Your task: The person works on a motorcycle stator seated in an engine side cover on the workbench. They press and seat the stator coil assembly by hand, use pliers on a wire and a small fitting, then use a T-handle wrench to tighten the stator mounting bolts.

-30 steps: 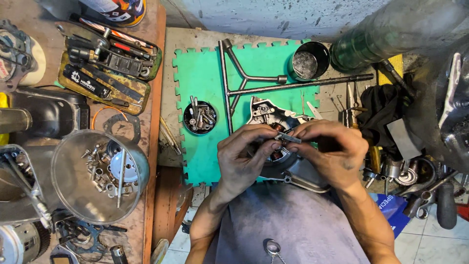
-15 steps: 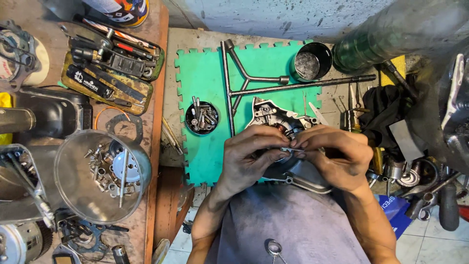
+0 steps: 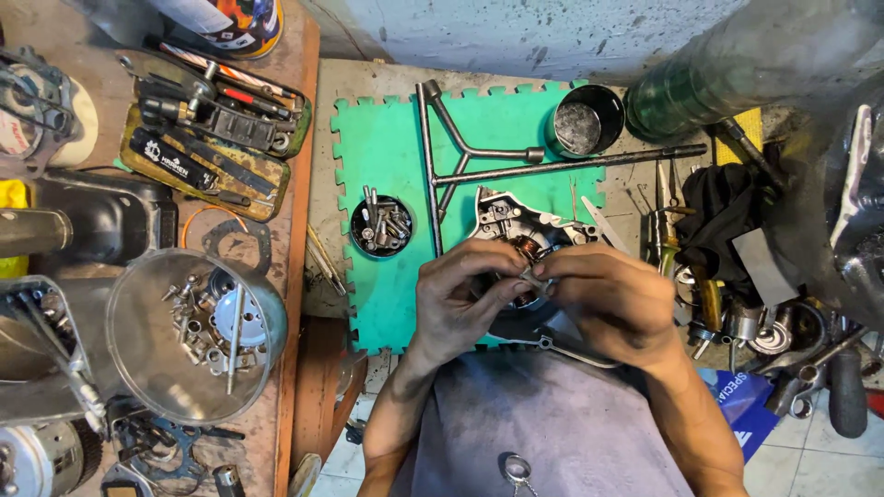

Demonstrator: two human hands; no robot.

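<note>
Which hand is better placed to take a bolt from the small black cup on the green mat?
Probably the left hand: the cup lies up and left of it, nearer than to the right hand. Both pinch a small metal part.

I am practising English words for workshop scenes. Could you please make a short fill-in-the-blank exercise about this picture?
1. Both hands, the left hand and the right hand, pinch one small ____ part together.
2. The foam mat under the work is ____ in colour.
3. The small black cup on the mat is full of ____.
4. The large bowl of screws lies on the person's ____ side.

Missing words: metal; green; bolts; left
</note>
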